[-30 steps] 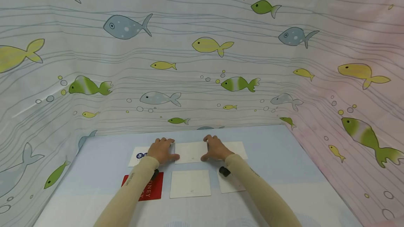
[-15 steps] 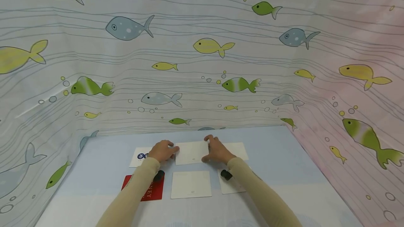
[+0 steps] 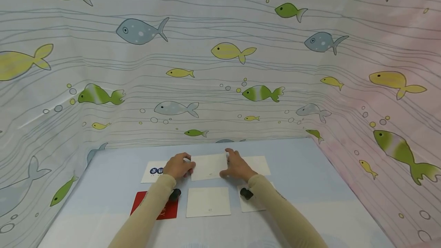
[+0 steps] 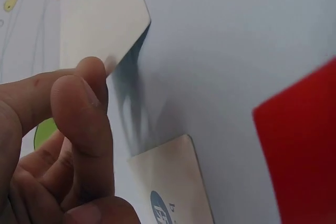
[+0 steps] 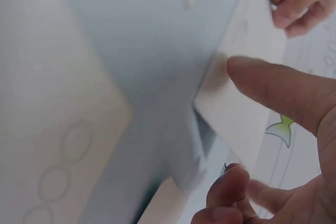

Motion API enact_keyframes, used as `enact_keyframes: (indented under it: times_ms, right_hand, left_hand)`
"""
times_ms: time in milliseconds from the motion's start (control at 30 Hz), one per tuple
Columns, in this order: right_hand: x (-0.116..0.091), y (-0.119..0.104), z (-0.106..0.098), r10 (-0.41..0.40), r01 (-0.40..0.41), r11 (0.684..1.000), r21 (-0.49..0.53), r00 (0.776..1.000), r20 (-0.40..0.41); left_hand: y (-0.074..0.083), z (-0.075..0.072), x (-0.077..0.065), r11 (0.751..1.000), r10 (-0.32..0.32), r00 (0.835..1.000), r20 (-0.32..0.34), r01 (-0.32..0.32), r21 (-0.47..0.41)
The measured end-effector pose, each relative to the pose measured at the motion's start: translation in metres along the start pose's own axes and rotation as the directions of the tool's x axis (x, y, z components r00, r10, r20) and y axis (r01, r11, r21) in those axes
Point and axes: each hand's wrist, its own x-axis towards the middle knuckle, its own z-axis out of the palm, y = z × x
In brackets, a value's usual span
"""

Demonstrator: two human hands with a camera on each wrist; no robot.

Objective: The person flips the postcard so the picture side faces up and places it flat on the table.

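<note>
In the head view, the raised white card (image 3: pixel 208 167) is below the centre of the frame, between the left hand (image 3: pixel 178 166) and the right hand (image 3: pixel 239 167). The grip of the left hand is grasping this card: in the left wrist view, the thumb and the forefinger come together at one corner of it. The grip of the right hand is also grasping the card, at its right side; in the right wrist view the thumb lies on the pale face near one corner, and the curled fingers are by the other corner. The card is tilted, with a shadow under it on the desk (image 3: pixel 303 171), so the edge at the left hand is above the surface.

Left of it, partly behind the left hand, lies a card with blue round marks (image 3: pixel 151 171). On the other side, the right hand partly covers a plain card (image 3: pixel 260 165). Lower in the frame is a second row: a red card (image 3: pixel 170 212) partly under the left forearm, a blank card (image 3: pixel 208 202) in the middle, and a pale card (image 3: pixel 255 204) partly hidden by the right forearm. Both arms wear beige sleeves (image 3: pixel 141 215). Behind stands a curtain (image 3: pixel 206 22) with painted fish.
</note>
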Motion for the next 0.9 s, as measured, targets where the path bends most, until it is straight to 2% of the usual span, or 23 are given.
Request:
enact_keyframes:
  times_ms: [200, 400, 700, 900]
  right_hand:
    - [0.0, 0.005, -0.008, 0.043, -0.047, 0.992, 0.121, 0.998, 0.04]
    - [0.002, 0.01, -0.01, 0.076, -0.084, 0.984, 0.16, 0.996, 0.052]
    - [-0.003, 0.009, -0.01, 0.058, -0.05, 0.966, 0.255, 0.998, -0.021]
    - [-0.005, 0.01, -0.01, 0.021, -0.008, 0.964, 0.266, 0.999, -0.045]
  left_hand:
    - [-0.001, 0.001, 0.001, 1.0, 0.017, 1.0, -0.016, -0.017, 0.026]
    - [-0.002, 0.003, -0.001, 1.0, 0.014, 0.999, -0.035, -0.015, -0.019]
    - [-0.003, 0.003, -0.001, 0.992, 0.021, 0.998, -0.057, -0.028, -0.124]
    - [-0.003, 0.002, -0.001, 0.992, 0.004, 0.998, -0.059, -0.011, -0.126]
